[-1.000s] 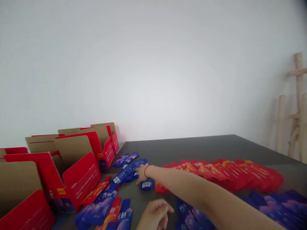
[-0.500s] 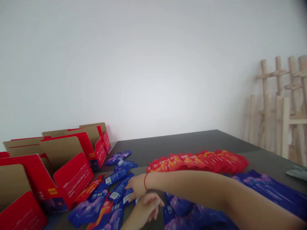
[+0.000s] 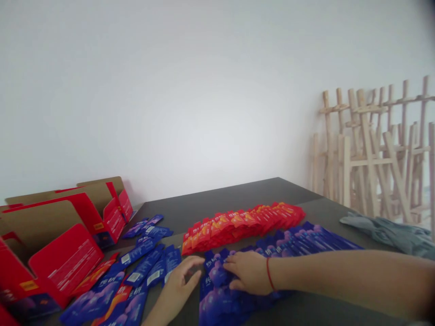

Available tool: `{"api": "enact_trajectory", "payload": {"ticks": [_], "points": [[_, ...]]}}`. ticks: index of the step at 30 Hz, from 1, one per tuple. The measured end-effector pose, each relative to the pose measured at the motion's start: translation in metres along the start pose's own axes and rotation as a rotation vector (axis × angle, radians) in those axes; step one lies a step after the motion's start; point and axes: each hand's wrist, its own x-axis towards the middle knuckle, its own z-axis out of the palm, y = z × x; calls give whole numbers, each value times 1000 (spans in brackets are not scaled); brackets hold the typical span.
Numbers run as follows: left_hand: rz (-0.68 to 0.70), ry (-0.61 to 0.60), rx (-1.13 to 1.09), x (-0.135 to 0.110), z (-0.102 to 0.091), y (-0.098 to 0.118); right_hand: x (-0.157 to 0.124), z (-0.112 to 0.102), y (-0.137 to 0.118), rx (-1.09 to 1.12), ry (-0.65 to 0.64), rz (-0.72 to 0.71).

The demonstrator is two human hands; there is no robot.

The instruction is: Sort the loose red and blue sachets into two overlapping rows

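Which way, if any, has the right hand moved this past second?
Yes, rightward against the red row: the right hand was off the row's left end, now it's on the blue row.

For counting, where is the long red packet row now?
In the head view, the red row lies mostly right of centre, beyond the blue packets by the right hand.

A thin red bracelet (image 3: 269, 273) rings the right wrist (image 3: 277, 274).
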Motion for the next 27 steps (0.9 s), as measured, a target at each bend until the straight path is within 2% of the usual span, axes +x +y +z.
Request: {"api": "enact_trajectory", "payload": {"ticks": [2, 5, 8, 10, 14, 18, 23, 27], "points": [[58, -65, 198, -4, 17, 14, -8, -1, -4, 2, 19, -4], [50, -139, 388, -5, 36, 32, -9, -9, -3, 28, 40, -13], [64, -151, 508, -6, 41, 43, -12, -17, 3, 50, 11, 5], [127, -173, 547, -11, 40, 43, -20, -15, 4, 60, 16, 26], [279, -227, 565, -27, 42, 23, -41, 9, -4, 58, 131, 98], [327, -198, 570, -34, 57, 1, -45, 37, -17, -40, 205, 144], [426, -143, 543, -30, 69, -16, -47, 37, -23, -38, 246, 130], [400, -98, 534, -26, 76, -35, -53, 41, -17, -62, 314, 66]]}}
